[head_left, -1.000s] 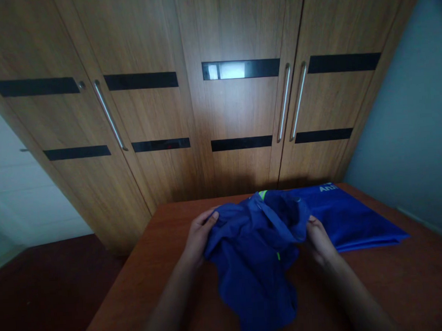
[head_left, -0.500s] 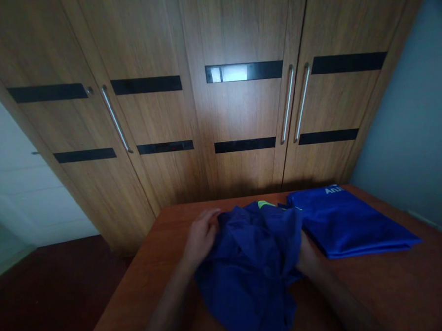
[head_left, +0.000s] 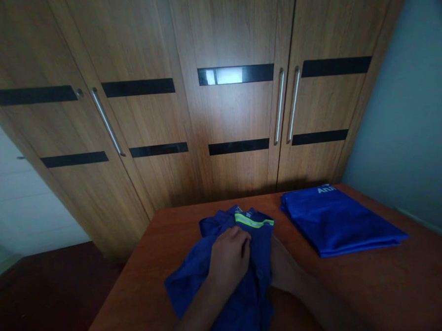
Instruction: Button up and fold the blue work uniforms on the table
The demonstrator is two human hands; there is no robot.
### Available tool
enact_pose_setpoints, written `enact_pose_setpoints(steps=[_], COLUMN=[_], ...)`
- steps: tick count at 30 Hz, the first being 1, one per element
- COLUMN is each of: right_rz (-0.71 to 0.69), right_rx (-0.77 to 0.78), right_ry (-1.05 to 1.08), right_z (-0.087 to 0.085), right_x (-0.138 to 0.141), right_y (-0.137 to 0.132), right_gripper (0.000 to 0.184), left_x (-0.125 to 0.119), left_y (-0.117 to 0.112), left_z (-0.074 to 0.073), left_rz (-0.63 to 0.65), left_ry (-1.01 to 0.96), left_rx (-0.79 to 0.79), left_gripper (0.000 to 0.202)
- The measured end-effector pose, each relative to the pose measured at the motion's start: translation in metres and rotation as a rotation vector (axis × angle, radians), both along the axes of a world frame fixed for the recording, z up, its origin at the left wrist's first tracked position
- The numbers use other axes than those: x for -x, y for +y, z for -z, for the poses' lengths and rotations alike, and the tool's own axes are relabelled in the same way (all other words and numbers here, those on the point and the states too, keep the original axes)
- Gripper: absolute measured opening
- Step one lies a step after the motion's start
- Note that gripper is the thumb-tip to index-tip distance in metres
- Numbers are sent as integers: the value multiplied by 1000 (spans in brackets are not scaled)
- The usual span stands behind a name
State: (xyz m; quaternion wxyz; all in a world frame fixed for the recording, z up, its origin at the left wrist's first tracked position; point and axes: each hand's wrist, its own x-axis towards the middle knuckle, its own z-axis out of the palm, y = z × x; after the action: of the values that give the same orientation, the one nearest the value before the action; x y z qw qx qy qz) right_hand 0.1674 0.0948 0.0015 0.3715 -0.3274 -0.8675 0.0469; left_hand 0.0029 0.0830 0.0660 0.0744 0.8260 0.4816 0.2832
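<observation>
Your left hand (head_left: 229,256) bears curled fingers, pinching or merely pressing you cannot tell, on the rumpled blue shirt (head_left: 190,283) beneath it on the table (head_left: 360,286), likely flattening it; your right hand (head_left: 284,273) at the far edge hides its grip; spreading calls for both edges.

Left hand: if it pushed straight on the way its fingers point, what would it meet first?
Probably the neon-green band at the far edge of the crumpled blue garment that the left hand rests on; beyond it, bare brown wooden table. Depth is hard to judge.
</observation>
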Motion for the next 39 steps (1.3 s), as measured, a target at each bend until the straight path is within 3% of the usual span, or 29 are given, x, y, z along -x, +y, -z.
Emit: enact_pose_setpoints(steps=[3, 8, 11, 16, 20, 25, 30, 32, 35, 37, 39], right_rz=[-18, 154, 41, -87, -154, -169, -195, -167, 60, 231, 276], right_rx=[80, 292, 222, 136, 104, 63, 44, 32, 70, 168, 301], right_ry=[107, 432, 253, -50, -204, -263, -216, -89, 198, 345, 413], right_z=[-7, 9, 10, -9, -18, -16, -16, -17, -13, -7, 2], right_x=[-4, -13, -10, 5, 15, 24, 22, 14, -4, -14, -17], right_y=[1, 8, 5, -9, -19, -26, -27, -23, -9, 2, 11], right_gripper=[44, 49, 57, 57, 57, 60, 58, 54, 40, 38, 44], left_x=[12, 23, 25, 29, 27, 17, 19, 25, 36, 40, 41], left_y=[8, 12, 13, 25, 30, 20, 23, 29, 37, 41, 44], left_z=[0, -1, -1, 6, 10, 3, 2, 5, 8, 7, 3], left_rz=[-4, 41, 73, -42, -133, -242, -158, -159, -154, -150, -149], left_ry=[-79, -181, -296, -515, -288, 131, 255, 160, -118, -316, -491], left_rx=[24, 115, 213, 318, 229, 9, -66, -51, -60, -48, -12], left_gripper=[21, 16, 15, 35, 60, 49, 25, 27, 25, 23, 23])
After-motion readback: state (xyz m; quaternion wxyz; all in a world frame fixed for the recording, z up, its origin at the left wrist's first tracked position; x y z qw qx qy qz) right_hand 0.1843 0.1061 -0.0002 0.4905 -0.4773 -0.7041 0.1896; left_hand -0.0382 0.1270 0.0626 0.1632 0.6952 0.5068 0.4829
